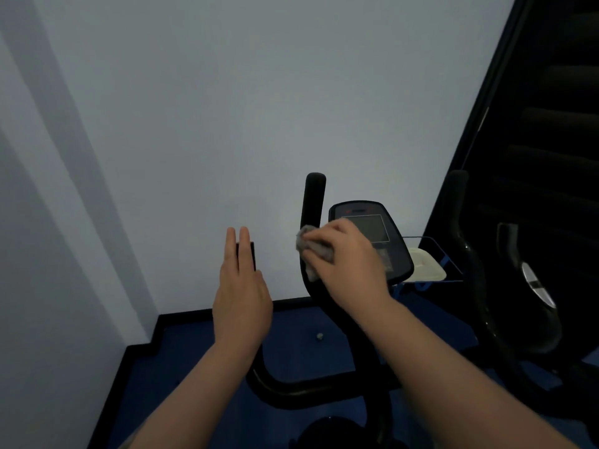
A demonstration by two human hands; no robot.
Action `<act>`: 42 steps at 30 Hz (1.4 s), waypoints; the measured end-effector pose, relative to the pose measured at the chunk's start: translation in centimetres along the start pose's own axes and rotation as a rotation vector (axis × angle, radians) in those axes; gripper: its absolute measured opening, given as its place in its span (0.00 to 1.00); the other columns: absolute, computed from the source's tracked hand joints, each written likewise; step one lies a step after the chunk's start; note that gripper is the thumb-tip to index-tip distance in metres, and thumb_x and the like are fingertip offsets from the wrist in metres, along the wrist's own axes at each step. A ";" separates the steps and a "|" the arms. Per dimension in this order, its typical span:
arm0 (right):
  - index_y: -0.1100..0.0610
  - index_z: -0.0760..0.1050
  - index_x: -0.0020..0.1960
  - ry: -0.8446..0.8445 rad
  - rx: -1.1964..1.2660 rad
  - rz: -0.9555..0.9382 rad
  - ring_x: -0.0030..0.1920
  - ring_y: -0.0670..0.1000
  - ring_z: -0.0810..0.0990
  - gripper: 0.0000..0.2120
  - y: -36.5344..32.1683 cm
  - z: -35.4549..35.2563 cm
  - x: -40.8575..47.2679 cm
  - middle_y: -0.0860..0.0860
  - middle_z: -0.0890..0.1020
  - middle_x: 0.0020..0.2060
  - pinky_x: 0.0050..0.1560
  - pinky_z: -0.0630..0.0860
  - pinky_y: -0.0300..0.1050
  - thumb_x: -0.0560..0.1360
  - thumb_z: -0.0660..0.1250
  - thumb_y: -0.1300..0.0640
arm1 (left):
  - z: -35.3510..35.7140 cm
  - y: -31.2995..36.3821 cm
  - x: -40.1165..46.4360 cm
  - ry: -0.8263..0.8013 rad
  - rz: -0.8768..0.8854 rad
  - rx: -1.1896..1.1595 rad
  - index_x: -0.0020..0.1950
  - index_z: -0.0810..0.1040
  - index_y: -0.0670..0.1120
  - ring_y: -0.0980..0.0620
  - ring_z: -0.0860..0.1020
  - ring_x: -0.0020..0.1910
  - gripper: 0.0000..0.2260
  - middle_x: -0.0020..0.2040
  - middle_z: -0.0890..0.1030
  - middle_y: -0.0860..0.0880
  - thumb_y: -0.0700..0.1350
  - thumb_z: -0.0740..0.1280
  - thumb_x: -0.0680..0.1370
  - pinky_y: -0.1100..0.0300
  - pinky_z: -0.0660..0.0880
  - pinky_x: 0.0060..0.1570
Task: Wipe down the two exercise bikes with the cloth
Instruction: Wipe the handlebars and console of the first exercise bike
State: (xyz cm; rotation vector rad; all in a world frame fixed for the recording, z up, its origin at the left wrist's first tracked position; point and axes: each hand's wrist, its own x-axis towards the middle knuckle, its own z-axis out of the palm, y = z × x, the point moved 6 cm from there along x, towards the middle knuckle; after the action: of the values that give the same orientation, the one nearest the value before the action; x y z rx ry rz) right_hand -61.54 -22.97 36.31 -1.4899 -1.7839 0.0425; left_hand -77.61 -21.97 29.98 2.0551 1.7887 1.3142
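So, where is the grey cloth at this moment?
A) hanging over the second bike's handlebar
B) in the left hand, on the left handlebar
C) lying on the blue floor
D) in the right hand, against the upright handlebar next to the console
D: the right hand grips the grey cloth against the upright handlebar beside the console; the left hand holds no cloth.

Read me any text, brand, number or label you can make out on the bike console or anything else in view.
Nothing can be read.
Black bike console: a reddish strip of marks above the dark screen, too blurred to read.
Same console, lower part: a small panel beside the right hand, blurred and partly covered.
Second bike's silver oval handlebar patch: no legible marks.
Grey cloth: no print visible.
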 end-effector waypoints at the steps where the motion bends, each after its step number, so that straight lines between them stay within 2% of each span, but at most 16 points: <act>1: 0.49 0.81 0.56 -0.012 -0.058 0.000 0.54 0.45 0.73 0.10 -0.5 1.1 -0.4 0.45 0.75 0.54 0.45 0.74 0.41 0.76 0.69 0.52 | 0.0 0.0 0.0 -0.001 -0.001 -0.004 0.78 0.41 0.53 0.50 0.63 0.70 0.31 0.79 0.41 0.57 0.37 0.54 0.82 0.52 0.78 0.44; 5: 0.51 0.81 0.57 0.020 -0.134 -0.022 0.52 0.48 0.75 0.12 -0.1 1.7 -5.2 0.46 0.78 0.53 0.42 0.74 0.40 0.74 0.72 0.56 | 0.0 -0.1 -0.2 0.002 0.028 -0.041 0.78 0.40 0.54 0.50 0.63 0.69 0.31 0.79 0.40 0.56 0.37 0.54 0.82 0.57 0.76 0.46; 9: 0.45 0.83 0.50 -0.090 -0.031 0.050 0.47 0.44 0.77 0.10 1.3 0.0 -4.3 0.43 0.79 0.47 0.45 0.75 0.41 0.72 0.73 0.57 | 0.0 -0.1 -0.2 0.013 0.094 -0.065 0.79 0.42 0.51 0.49 0.59 0.73 0.33 0.79 0.40 0.53 0.34 0.56 0.81 0.67 0.65 0.54; 11: 0.48 0.83 0.51 0.013 0.027 0.075 0.48 0.45 0.78 0.08 1.0 -0.7 -1.0 0.45 0.79 0.48 0.48 0.75 0.42 0.73 0.72 0.56 | 0.1 -0.1 0.0 -0.001 0.105 -0.065 0.79 0.44 0.49 0.48 0.57 0.75 0.33 0.79 0.41 0.51 0.32 0.56 0.80 0.71 0.60 0.57; 14: 0.54 0.82 0.55 0.122 0.053 0.109 0.49 0.44 0.76 0.10 -0.3 0.7 1.6 0.47 0.77 0.53 0.48 0.70 0.35 0.74 0.72 0.58 | 0.3 -0.2 0.1 -0.019 0.117 -0.090 0.79 0.44 0.48 0.49 0.55 0.75 0.33 0.79 0.41 0.50 0.31 0.56 0.80 0.77 0.49 0.58; 15: 0.54 0.82 0.55 0.137 0.037 0.126 0.48 0.44 0.75 0.10 -0.4 1.5 1.2 0.48 0.77 0.54 0.46 0.69 0.33 0.73 0.72 0.58 | 0.3 -0.2 0.0 -0.024 0.116 -0.110 0.79 0.44 0.49 0.49 0.55 0.75 0.33 0.79 0.41 0.51 0.31 0.56 0.80 0.77 0.48 0.58; 18: 0.52 0.83 0.52 0.153 -0.037 0.130 0.45 0.44 0.76 0.08 0.0 2.4 -1.9 0.46 0.78 0.50 0.43 0.71 0.35 0.73 0.72 0.57 | 0.3 -0.3 -0.1 -0.025 0.117 -0.156 0.77 0.41 0.54 0.51 0.55 0.74 0.34 0.79 0.40 0.54 0.32 0.56 0.80 0.73 0.63 0.53; 21: 0.48 0.84 0.47 0.063 0.032 0.194 0.43 0.41 0.77 0.07 1.3 1.0 -2.7 0.43 0.80 0.44 0.45 0.76 0.40 0.70 0.73 0.57 | 0.1 -0.2 0.0 -0.029 0.137 -0.163 0.77 0.40 0.55 0.51 0.55 0.74 0.35 0.79 0.40 0.53 0.32 0.56 0.79 0.72 0.65 0.47; 23: 0.49 0.84 0.44 0.120 0.089 0.198 0.44 0.44 0.79 0.07 1.4 -0.5 -1.1 0.46 0.81 0.43 0.48 0.76 0.44 0.68 0.74 0.59 | 0.2 -0.2 0.1 -0.037 0.128 -0.170 0.77 0.40 0.54 0.50 0.56 0.74 0.36 0.79 0.40 0.53 0.31 0.56 0.79 0.70 0.66 0.48; 27: 0.56 0.82 0.53 0.483 0.229 0.113 0.51 0.45 0.78 0.11 -0.3 -3.0 3.7 0.51 0.81 0.50 0.55 0.74 0.36 0.72 0.74 0.60 | 0.3 -0.2 0.1 -0.039 0.129 -0.156 0.77 0.40 0.54 0.52 0.55 0.74 0.36 0.78 0.39 0.54 0.31 0.56 0.79 0.71 0.65 0.52; 30: 0.55 0.79 0.61 0.490 0.347 0.280 0.54 0.45 0.79 0.16 0.4 -0.6 4.7 0.50 0.82 0.54 0.57 0.74 0.35 0.74 0.72 0.58 | 0.3 -0.3 0.1 -0.039 0.118 -0.144 0.77 0.39 0.54 0.52 0.55 0.73 0.37 0.78 0.39 0.54 0.31 0.57 0.79 0.69 0.67 0.51; 33: 0.55 0.81 0.60 0.431 0.319 0.327 0.49 0.41 0.80 0.16 1.3 1.1 2.2 0.46 0.83 0.48 0.50 0.71 0.25 0.73 0.73 0.59 | 0.3 -0.4 0.2 -0.032 0.113 -0.126 0.77 0.40 0.53 0.50 0.56 0.73 0.37 0.79 0.40 0.52 0.30 0.58 0.78 0.68 0.67 0.51; 36: 0.54 0.82 0.57 0.287 0.309 0.379 0.48 0.45 0.82 0.14 2.8 0.7 0.9 0.47 0.85 0.47 0.55 0.78 0.43 0.71 0.74 0.58 | 0.3 -0.3 0.1 -0.031 0.102 -0.110 0.78 0.42 0.51 0.49 0.57 0.75 0.37 0.79 0.41 0.51 0.29 0.57 0.78 0.69 0.65 0.53; 39: 0.55 0.82 0.56 0.402 0.486 0.335 0.52 0.50 0.82 0.12 2.2 -1.2 3.1 0.51 0.84 0.49 0.58 0.77 0.53 0.73 0.72 0.60 | 0.3 -0.2 0.1 -0.043 0.095 -0.111 0.78 0.42 0.50 0.48 0.57 0.75 0.36 0.79 0.41 0.51 0.29 0.57 0.78 0.68 0.67 0.51; 41: 0.58 0.80 0.58 0.447 0.496 0.282 0.54 0.51 0.80 0.12 1.0 -1.2 4.9 0.53 0.81 0.53 0.60 0.76 0.53 0.75 0.70 0.60 | 0.2 -0.1 0.0 -0.051 0.089 -0.110 0.78 0.41 0.51 0.48 0.57 0.75 0.36 0.79 0.40 0.51 0.30 0.57 0.78 0.68 0.67 0.51; 42: 0.58 0.80 0.60 0.462 0.465 0.263 0.54 0.49 0.80 0.14 0.3 -0.7 5.2 0.52 0.80 0.53 0.61 0.75 0.47 0.75 0.70 0.60 | 0.2 -0.1 0.0 -0.055 0.090 -0.106 0.78 0.41 0.51 0.48 0.57 0.75 0.36 0.79 0.40 0.51 0.30 0.57 0.79 0.68 0.68 0.51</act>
State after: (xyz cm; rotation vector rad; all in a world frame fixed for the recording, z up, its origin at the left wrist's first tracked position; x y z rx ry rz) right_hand -60.84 -18.81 39.41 -1.2566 -1.1104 0.2130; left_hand -77.54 -21.85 29.86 2.1149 1.5863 1.3311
